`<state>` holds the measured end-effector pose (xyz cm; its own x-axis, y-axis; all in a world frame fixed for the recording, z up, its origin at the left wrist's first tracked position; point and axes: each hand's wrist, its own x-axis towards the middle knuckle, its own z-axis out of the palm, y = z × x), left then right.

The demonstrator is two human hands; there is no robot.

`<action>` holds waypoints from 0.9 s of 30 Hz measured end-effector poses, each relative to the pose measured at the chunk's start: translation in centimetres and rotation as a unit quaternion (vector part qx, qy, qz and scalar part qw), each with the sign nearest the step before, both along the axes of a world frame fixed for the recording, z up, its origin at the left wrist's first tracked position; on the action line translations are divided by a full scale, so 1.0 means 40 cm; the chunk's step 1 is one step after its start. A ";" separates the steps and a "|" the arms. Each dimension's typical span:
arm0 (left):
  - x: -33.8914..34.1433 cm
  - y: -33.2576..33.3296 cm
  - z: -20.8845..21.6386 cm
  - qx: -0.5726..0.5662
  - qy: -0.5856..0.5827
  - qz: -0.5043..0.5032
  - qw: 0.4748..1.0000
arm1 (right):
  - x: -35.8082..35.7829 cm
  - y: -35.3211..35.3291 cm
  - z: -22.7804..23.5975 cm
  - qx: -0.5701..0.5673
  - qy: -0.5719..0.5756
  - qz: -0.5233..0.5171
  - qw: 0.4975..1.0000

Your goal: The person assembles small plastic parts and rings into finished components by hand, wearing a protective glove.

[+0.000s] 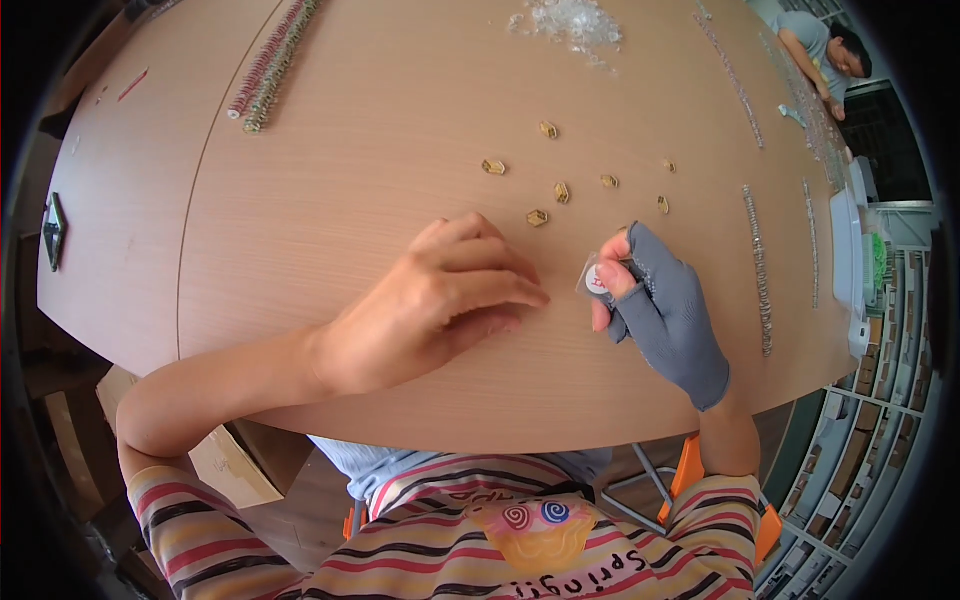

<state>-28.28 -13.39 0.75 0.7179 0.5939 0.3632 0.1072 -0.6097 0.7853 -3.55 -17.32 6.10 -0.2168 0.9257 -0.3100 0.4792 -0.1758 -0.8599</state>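
Observation:
My right hand (668, 310), in a grey fingerless glove, pinches a small clear piece with a round white label (597, 279) bearing a red mark. To its left, my bare left hand (430, 290) hovers over the table with curved, parted fingers and nothing visible in them. Beyond both hands lie several small gold pieces with pale rims, roughly six-sided; a gold piece (538, 218) is the closest to my left fingertips. Another gold piece (663, 205) rests just beyond the glove. Part of the clear piece is hidden behind my thumb and fingers.
A heap of clear bits (578, 24) lies at the far middle of the wooden table (330, 200). Long pink and green coil-like strips (262, 95) lie far left, with a silvery strip (759, 270) on the right. A person (822, 52) sits at the far right, near a white bin (848, 250).

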 end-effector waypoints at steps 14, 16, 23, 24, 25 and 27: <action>-0.007 -0.012 0.028 0.010 0.097 0.054 0.994 | -0.055 -0.015 -0.040 0.165 -0.099 0.159 0.968; -0.005 -0.014 0.028 -0.007 0.094 0.061 0.994 | -0.055 -0.016 -0.045 0.163 -0.102 0.162 0.968; -0.004 -0.014 0.027 -0.029 0.093 0.062 0.993 | -0.068 -0.019 -0.050 0.201 -0.117 0.150 0.961; -0.007 -0.015 0.027 -0.028 0.097 0.064 0.993 | -0.071 -0.019 -0.050 0.200 -0.128 0.158 0.958; -0.006 -0.014 0.029 -0.027 0.102 0.065 0.992 | -0.072 -0.017 -0.048 0.198 -0.127 0.158 0.959; -0.006 -0.013 0.030 -0.030 0.108 0.065 0.992 | -0.074 -0.014 -0.047 0.216 -0.118 0.147 0.958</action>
